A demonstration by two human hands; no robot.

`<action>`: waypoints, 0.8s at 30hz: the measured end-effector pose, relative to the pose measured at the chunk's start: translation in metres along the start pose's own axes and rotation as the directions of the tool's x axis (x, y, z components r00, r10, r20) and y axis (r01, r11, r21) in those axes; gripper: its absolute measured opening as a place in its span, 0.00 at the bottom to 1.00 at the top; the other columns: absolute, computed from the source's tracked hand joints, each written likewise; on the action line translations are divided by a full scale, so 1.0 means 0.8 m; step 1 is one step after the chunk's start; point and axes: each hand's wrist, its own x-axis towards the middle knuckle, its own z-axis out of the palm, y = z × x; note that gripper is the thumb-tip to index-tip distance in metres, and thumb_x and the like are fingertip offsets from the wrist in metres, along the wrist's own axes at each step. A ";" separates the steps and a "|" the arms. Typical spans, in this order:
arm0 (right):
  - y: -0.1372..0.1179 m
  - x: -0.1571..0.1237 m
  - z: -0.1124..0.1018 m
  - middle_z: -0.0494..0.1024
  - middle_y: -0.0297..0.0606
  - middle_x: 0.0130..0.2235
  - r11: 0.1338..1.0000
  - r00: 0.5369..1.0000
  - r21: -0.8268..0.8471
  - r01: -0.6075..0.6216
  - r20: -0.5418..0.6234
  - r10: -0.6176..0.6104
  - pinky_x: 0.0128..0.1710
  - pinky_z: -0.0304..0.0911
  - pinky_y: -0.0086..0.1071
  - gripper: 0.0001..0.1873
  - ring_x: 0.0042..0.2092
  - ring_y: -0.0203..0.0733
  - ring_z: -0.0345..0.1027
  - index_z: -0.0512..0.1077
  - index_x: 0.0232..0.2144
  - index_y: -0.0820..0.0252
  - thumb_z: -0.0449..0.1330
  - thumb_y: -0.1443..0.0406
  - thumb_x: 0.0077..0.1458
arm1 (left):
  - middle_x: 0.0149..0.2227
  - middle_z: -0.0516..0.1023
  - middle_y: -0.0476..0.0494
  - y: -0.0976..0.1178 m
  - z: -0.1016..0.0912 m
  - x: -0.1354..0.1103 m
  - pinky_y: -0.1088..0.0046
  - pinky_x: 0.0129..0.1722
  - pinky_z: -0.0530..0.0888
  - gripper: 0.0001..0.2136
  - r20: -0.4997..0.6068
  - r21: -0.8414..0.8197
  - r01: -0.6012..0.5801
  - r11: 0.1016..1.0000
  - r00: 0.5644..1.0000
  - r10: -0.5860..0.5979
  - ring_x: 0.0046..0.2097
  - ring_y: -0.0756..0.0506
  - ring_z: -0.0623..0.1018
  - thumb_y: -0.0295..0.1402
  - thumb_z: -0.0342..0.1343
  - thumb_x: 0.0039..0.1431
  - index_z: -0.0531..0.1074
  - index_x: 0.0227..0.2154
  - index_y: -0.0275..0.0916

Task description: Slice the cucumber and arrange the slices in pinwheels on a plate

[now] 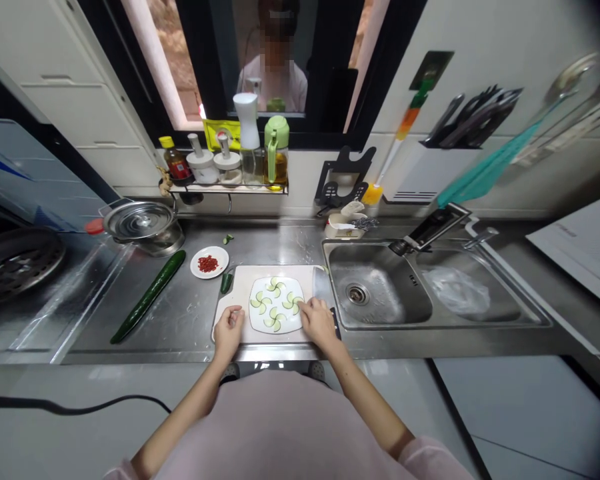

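A white square plate [256, 325] lies on a light cutting board [245, 277], with thin cucumber slices [275, 287] set out on it in several pinwheel shapes. My right hand [321, 323] is at the plate's right rim, its fingertips pinched on a cucumber slice of the right-hand pinwheel. Left of the plate, above the board, my left hand [229, 328] has its fingers curled together; whatever they may hold is hidden. Partly behind my right hand lies a knife [322, 283], its blade on the board's right side. A cucumber stub [226, 283] rests at the board's upper left corner.
On the steel counter at left lie a whole cucumber [150, 293] and a small white dish [195, 270] of chopped red bits. A lidded pot [163, 240] stands behind. At right is a double sink [380, 323] with a faucet [430, 227]. Bottles line a shelf [255, 191].
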 end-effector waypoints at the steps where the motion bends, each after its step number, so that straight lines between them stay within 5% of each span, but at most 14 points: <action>1: -0.003 0.003 0.000 0.70 0.43 0.45 1.000 1.000 -0.021 0.017 0.017 -0.017 0.43 0.53 0.32 0.20 0.46 0.45 0.59 0.71 0.52 0.48 0.48 0.63 0.62 | 0.23 0.67 0.53 0.000 0.000 0.001 0.76 0.29 0.67 0.17 0.003 -0.005 0.001 1.000 1.000 -0.001 0.26 0.50 0.69 0.46 0.52 0.54 0.73 0.39 0.40; 24: -0.006 0.025 0.015 0.67 0.45 0.48 0.992 0.993 -0.101 0.080 0.095 -0.071 0.44 0.52 0.35 0.23 0.48 0.47 0.56 0.69 0.55 0.48 0.47 0.68 0.61 | 0.22 0.65 0.55 -0.006 0.003 0.003 0.76 0.29 0.67 0.18 0.005 -0.057 0.053 0.997 0.999 -0.052 0.25 0.51 0.69 0.47 0.52 0.54 0.72 0.39 0.39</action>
